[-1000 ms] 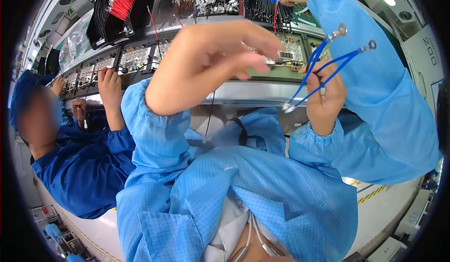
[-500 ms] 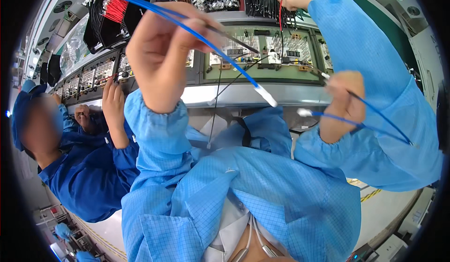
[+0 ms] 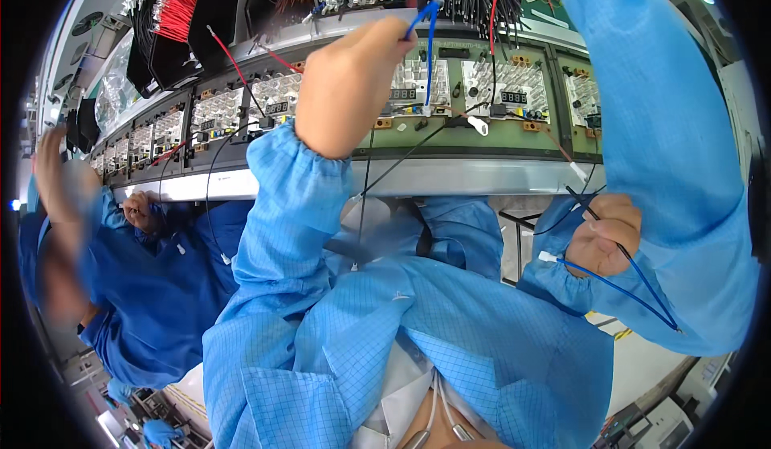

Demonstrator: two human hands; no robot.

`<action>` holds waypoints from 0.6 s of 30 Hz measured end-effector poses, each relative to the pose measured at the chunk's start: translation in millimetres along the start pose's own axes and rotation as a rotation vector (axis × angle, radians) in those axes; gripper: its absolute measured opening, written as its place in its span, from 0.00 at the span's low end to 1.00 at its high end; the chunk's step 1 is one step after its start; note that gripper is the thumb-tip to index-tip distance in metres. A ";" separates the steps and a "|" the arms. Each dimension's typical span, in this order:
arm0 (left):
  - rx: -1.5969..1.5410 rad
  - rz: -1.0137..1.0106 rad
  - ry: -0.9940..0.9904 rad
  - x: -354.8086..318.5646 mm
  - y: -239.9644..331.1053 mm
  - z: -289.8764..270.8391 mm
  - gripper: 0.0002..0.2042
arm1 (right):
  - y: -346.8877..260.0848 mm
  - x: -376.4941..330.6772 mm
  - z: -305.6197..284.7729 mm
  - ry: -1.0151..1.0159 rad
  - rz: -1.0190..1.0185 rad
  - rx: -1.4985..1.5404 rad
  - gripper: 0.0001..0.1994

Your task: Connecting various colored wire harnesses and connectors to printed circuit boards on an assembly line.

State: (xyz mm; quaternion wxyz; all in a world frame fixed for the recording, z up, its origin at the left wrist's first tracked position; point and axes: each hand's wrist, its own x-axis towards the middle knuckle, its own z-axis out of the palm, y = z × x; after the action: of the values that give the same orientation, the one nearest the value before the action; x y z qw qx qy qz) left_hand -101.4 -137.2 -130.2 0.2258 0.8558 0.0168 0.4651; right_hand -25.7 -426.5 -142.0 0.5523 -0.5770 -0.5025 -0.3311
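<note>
My left hand [image 3: 345,87] is raised over the near side of the bench with its fingers closed on a blue wire [image 3: 431,55]. That wire bends at a blurred tip above the fingers, and its other length hangs in front of a circuit board [image 3: 520,95], ending in a white terminal. My right hand [image 3: 606,236] is lower, off the bench's front rail, fingers curled round a blue-and-black wire [image 3: 618,287]. Its looped end sticks out to the right past the hand, and a white terminal shows at the left. The fingertips of my left hand are partly hidden.
Boards lie in a row in a dark frame behind a metal rail [image 3: 450,172]. Bundles of red wires [image 3: 185,11] and blue wires fill bins at the back. A co-worker's light-blue sleeve [image 3: 666,112] reaches in from the right; a co-worker in dark blue [image 3: 169,288] sits left.
My left hand has moved away toward the bench, and its wire swung from slanting to hanging. My right hand has moved slightly lower. At the left, the co-worker's hand has moved left.
</note>
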 end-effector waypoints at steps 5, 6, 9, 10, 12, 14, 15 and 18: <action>-0.023 0.021 -0.058 -5.5 -7.2 -12.4 0.04 | -13.2 1.2 11.1 -0.034 -0.055 0.041 0.14; -0.026 0.022 -0.065 -4.8 -10.0 -15.6 0.04 | -14.9 -0.5 13.9 -0.026 -0.031 0.070 0.14; -0.084 0.011 -0.009 0.0 -13.2 -5.6 0.05 | 6.6 -2.7 9.6 -0.015 -0.072 0.007 0.14; -0.110 -0.016 -0.050 1.9 -9.8 -1.8 0.05 | 12.9 -3.9 4.6 -0.011 -0.064 0.007 0.14; -0.100 -0.038 -0.124 3.0 -1.7 12.3 0.07 | 27.4 -7.0 -10.3 -0.046 -0.003 0.047 0.15; -0.085 -0.064 -0.170 5.2 9.3 38.9 0.08 | 48.3 -2.8 -32.3 -0.086 -0.006 0.038 0.12; -0.075 -0.088 -0.211 7.3 14.7 52.8 0.09 | 59.6 -1.2 -43.7 -0.129 -0.014 0.026 0.09; -0.092 -0.134 -0.290 10.1 40.2 73.8 0.08 | 63.8 1.3 -75.6 -0.131 0.062 0.006 0.08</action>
State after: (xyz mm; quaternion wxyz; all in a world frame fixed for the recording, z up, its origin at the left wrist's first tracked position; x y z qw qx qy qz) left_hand -43.6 -198.3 -140.4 0.2954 0.8996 0.0199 0.3209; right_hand 48.0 -492.2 -147.4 0.5302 -0.6109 -0.5203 -0.2737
